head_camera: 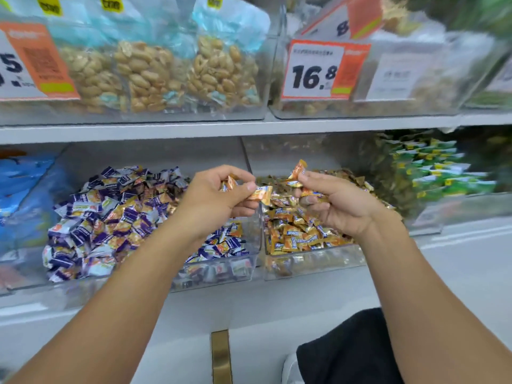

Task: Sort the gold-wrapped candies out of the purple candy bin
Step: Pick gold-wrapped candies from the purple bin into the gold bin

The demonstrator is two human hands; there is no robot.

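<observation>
Seeing both hands over the bins: my left hand (pixel 213 195) pinching a gold candy (pixel 260 194), right hand (pixel 336 202) gripping several gold candies (pixel 297 173) above the gold bin (pixel 313 261), purple bin (pixel 219 273) alongside.

**Counts on the candy shelves**

We count two hands: the left hand (pixel 219 196) grips two gold-wrapped candies (pixel 260 194), and the right hand (pixel 336 202) grips at least three gold candies, one sticking up (pixel 297 167). We see two clear candy bins side by side: one purple candy bin (pixel 221 268), its heap too many to count with several gold wrappers mixed in, and one gold candy bin (pixel 313 261), likewise past counting. Above, we count three bags of peanuts (pixel 146 76) and two readable price cards, one showing 16.8 (pixel 315 72) and one cut off at the left edge (pixel 16 67). To the right we make out one pile of green packets (pixel 440 169), blurred.
</observation>
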